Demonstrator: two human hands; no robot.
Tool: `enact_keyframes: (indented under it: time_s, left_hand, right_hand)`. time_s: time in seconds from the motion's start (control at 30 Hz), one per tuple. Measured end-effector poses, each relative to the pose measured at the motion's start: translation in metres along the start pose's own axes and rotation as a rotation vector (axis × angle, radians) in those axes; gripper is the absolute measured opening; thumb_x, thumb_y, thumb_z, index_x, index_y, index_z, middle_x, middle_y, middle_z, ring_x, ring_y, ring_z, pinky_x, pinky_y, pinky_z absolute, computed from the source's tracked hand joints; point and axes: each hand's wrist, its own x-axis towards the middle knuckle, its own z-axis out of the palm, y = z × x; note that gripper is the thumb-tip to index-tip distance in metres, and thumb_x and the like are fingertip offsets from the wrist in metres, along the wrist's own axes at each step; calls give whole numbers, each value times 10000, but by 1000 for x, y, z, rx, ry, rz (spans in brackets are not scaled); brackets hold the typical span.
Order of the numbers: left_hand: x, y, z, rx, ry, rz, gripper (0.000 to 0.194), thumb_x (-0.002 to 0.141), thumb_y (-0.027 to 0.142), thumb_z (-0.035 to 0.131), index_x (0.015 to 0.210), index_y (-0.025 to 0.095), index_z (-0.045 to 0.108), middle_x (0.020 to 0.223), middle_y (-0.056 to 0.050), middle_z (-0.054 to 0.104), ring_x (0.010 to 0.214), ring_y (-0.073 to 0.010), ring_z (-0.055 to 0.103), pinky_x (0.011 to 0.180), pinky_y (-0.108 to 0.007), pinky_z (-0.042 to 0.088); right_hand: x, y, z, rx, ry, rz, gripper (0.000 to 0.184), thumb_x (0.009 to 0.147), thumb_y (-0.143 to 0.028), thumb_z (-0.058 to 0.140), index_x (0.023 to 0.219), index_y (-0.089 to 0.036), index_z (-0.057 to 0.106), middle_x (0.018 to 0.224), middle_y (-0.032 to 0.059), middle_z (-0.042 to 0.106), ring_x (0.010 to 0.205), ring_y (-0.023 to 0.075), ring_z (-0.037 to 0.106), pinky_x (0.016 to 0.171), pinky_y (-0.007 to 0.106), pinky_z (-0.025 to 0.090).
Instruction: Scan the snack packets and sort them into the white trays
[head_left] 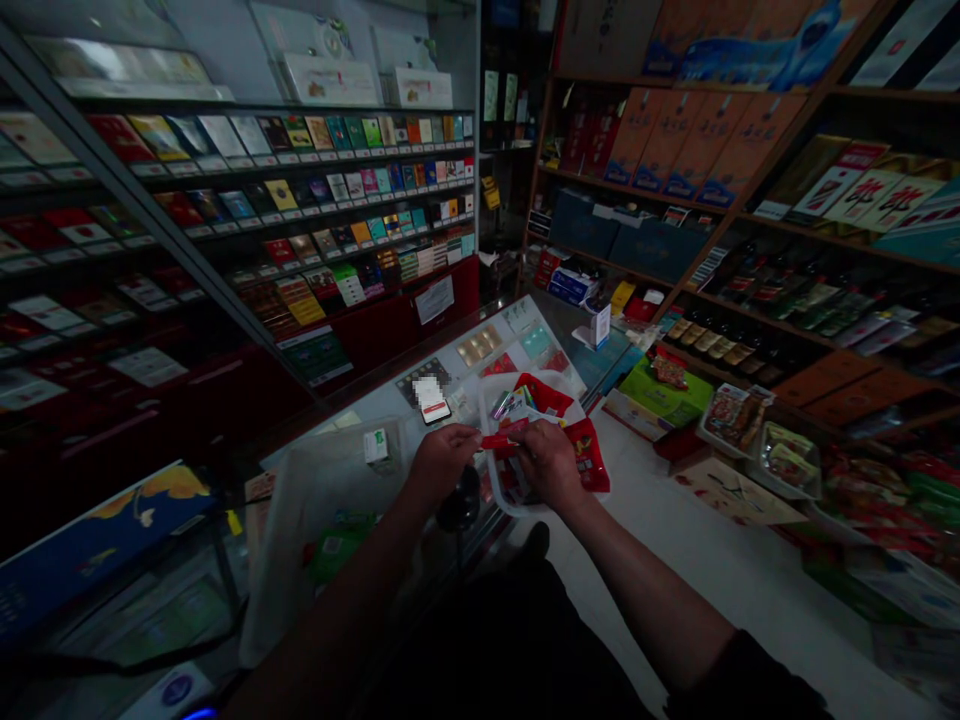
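Observation:
A small red packet (498, 440) is stretched between my two hands above the glass counter. My left hand (444, 458) pinches its left end, and my right hand (551, 460) has closed fingers around its right end. Under my right hand stands a white plastic basket (517, 510) with red bags and colourful packets in it. One red bag (591, 455) hangs over the basket's right side. Just beyond my left hand lies a phone (435, 408) with a lit screen. A round black object (459, 500) is partly hidden below my left wrist.
To the left stands a translucent plastic bin (281, 520) with a green packet inside and a small white box (377, 447) near its far end. Shelves of cigarette packs (337, 185) line the wall ahead. On the right are boxes and snack trays (784, 460) beside the pale floor.

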Motion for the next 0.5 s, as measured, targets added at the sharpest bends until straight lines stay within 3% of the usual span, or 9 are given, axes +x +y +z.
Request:
enact_keyframes:
  time_s: [0.1,0.2,0.37,0.5]
  left_hand:
    - [-2,-3,-7,-113,42,-26,340,695,417,752,914,158,729,666,-9,700,568,-137,601,554,-252,448]
    - [-1,-10,-17,-188,99,-11,370,668,413,774,919,149,710,683,-8,688,571,-122,594,551,-238,443]
    - [-4,-12,-37,-164,185,17,413,641,416,798,939,151,689,730,-8,698,638,-144,643,605,-255,480]
    - [-7,-10,-51,-93,191,53,423,656,418,791,971,158,682,764,-18,730,692,-165,669,675,-284,503]
  right_hand:
    - [4,-10,4,164,48,67,237,880,-155,579,1046,-229,731,1058,93,698,1036,246,632,958,393,497]
    - [8,-14,11,389,53,237,320,816,-163,589,1113,-222,693,1057,64,719,972,216,665,921,374,531]
    - [14,-13,25,910,-121,421,444,738,-187,622,1181,-204,654,983,25,741,872,177,694,822,321,552]
    - [26,-13,33,933,-153,490,347,771,-292,713,1103,-193,709,949,27,756,863,176,695,834,331,540]
